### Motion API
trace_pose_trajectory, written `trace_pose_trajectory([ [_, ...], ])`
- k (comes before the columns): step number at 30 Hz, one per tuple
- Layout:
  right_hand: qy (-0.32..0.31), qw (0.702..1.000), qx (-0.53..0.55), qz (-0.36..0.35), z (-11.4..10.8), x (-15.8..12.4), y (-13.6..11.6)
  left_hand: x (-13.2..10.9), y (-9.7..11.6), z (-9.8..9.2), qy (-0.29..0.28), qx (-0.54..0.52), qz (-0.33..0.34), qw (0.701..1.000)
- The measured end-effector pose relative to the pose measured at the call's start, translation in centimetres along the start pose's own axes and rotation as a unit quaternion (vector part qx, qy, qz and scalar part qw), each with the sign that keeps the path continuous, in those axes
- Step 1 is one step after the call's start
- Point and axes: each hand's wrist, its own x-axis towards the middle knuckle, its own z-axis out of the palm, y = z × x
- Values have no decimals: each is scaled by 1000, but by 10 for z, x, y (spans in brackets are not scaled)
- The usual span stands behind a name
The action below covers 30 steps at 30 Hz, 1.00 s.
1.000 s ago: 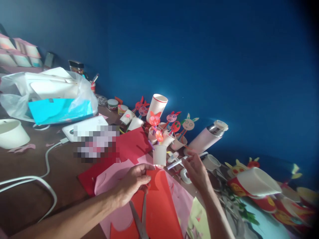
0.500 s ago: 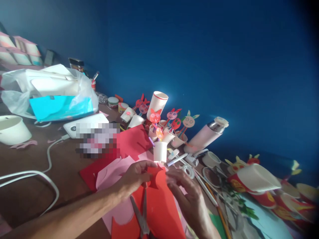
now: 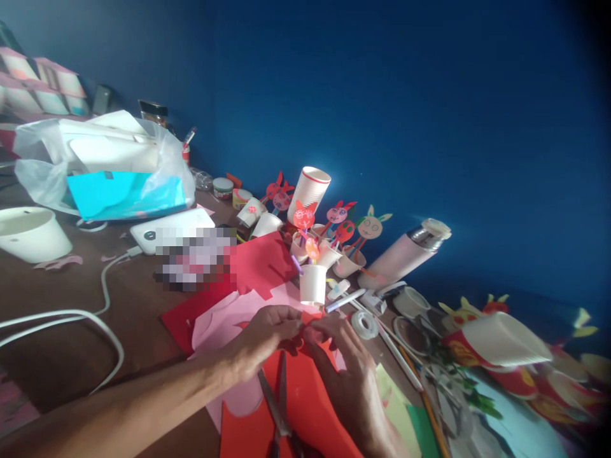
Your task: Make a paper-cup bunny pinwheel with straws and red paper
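Note:
My left hand (image 3: pixel 277 331) and my right hand (image 3: pixel 341 350) meet in front of a white paper cup (image 3: pixel 313 284). Their fingertips pinch a small piece of red paper (image 3: pixel 312 315), mostly hidden by the fingers. Under the hands lies a larger sheet of red paper (image 3: pixel 305 397), on top of pink paper (image 3: pixel 217 324). Scissors (image 3: pixel 282 423) rest on the red sheet with their blades a little apart, pointing away from me, touched by neither hand.
Paper cups with paper animal faces (image 3: pixel 304 216) stand near the blue wall, beside stacked cups (image 3: pixel 312 191) and a pink thermos (image 3: pixel 401 257). A clear tape roll (image 3: pixel 365 324) lies to the right. Phone (image 3: pixel 174 229), cable (image 3: pixel 107 286) and plastic bag (image 3: pixel 35 156) are on the left.
My right hand has moved left and its fingers now close against my left fingertips at the small red paper. The view has shifted slightly.

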Motion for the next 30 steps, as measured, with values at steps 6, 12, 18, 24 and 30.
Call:
trace_pose_trajectory([
  [6, 7, 997, 43, 59, -5, 2, 3, -1, 2, -2, 31, -29, -29, 999],
  [12, 25, 952, 195, 234, -4, 3, 5, -2, 3, 1, 38, -28, -20, 999],
  [18, 55, 905, 323, 271, -8, 10, 8, -3, 3, -1, 50, -19, -12, 998],
  [24, 108, 979, 75, 156, -10, -1, 9, 0, 7, 1, 74, 19, -12, 997],
  [30, 58, 996, -66, -29, -4, -5, 3, 0, 6, 0, 64, 65, 2, 996],
])
